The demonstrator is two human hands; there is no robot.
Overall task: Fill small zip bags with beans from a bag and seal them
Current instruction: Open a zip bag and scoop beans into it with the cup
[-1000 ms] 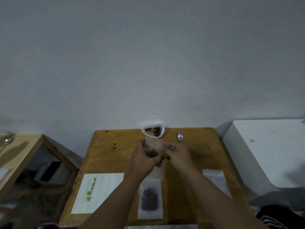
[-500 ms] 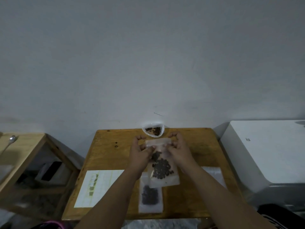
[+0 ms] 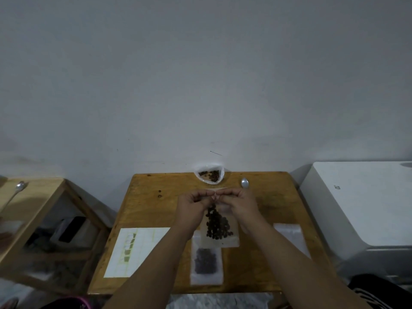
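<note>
Near edge of the square brown wooden table: a flat clear zip bag holding a dark patch of beans is laid down, long axis near-to-far. Left of it, well apart, a white gridded paper sheet with a column of green marks is laid flat. Right of it, empty clear plastic bags are seen, partly covered by the right forearm; count cannot be told.

Mid-table: a small clear zip bag part-filled with dark brown beans is held at its top strip by both hands. Long axis is run near-to-far, mouth end pointed away toward the wall, bottom end toward the person. Beans are gathered in the lower half, tapering up toward the mouth. Its bottom edge is overlapped onto the far end of the flat bag; whether the two touch cannot be told.

Grip: left hand and right hand are both closed in a pinch on the top strip, thumb against forefinger, other fingers curled. The two pinches are met at the strip's middle. Whether the zip is pressed closed cannot be told.

Beyond the hands: a silver metal spoon is laid just right of them; only its bowl is seen. At the far edge, against the grey wall, an open white plastic bag with loose dark beans inside is stood, mouth up.

Off-table: a light wooden side table with a second spoon at left, a white box-shaped appliance at right.
</note>
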